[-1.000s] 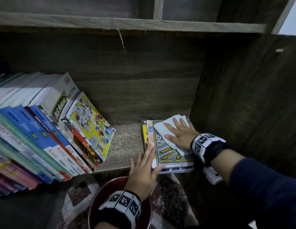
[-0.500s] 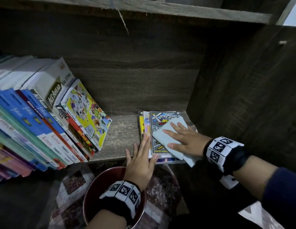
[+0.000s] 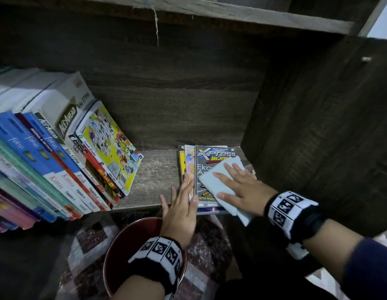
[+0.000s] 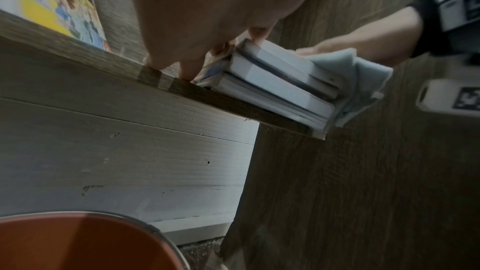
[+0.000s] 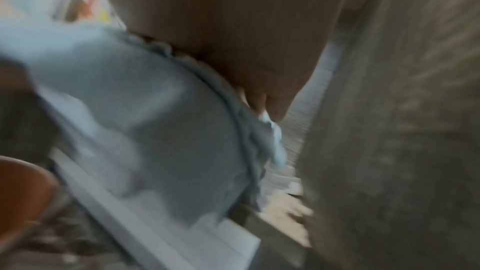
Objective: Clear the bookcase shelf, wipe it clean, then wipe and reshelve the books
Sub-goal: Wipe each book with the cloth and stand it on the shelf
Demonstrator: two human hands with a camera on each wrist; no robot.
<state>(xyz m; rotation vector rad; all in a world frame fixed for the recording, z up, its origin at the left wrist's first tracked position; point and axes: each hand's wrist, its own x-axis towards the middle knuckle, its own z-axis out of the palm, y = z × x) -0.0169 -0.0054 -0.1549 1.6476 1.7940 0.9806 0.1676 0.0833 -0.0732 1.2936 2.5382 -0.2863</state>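
Note:
A small stack of books [image 3: 209, 156] lies flat at the right end of the wooden shelf [image 3: 155, 176], with a grey "Xpress" book on top. My right hand [image 3: 242, 187] lies flat with spread fingers on a light blue cloth [image 3: 214, 185] and presses it onto that cover. The cloth [image 4: 348, 69] hangs over the stack's front edge. My left hand [image 3: 179, 204] rests with straight fingers against the stack's left side [image 4: 272, 81], its fingertips [image 4: 187, 69] on the shelf. The right wrist view is blurred and shows the cloth [image 5: 145, 114] under my palm.
A row of books [image 3: 54, 161] leans on the shelf's left part, a yellow comic-covered one [image 3: 110, 144] outermost. The bookcase's dark side panel [image 3: 318, 137] stands close on the right. Below the shelf sits a red round bin [image 3: 127, 250] on a patterned rug [image 3: 205, 245].
My right hand has slid the cloth toward me, down the top cover, so the "Xpress" title now shows. The left hand has stayed against the stack's left side.

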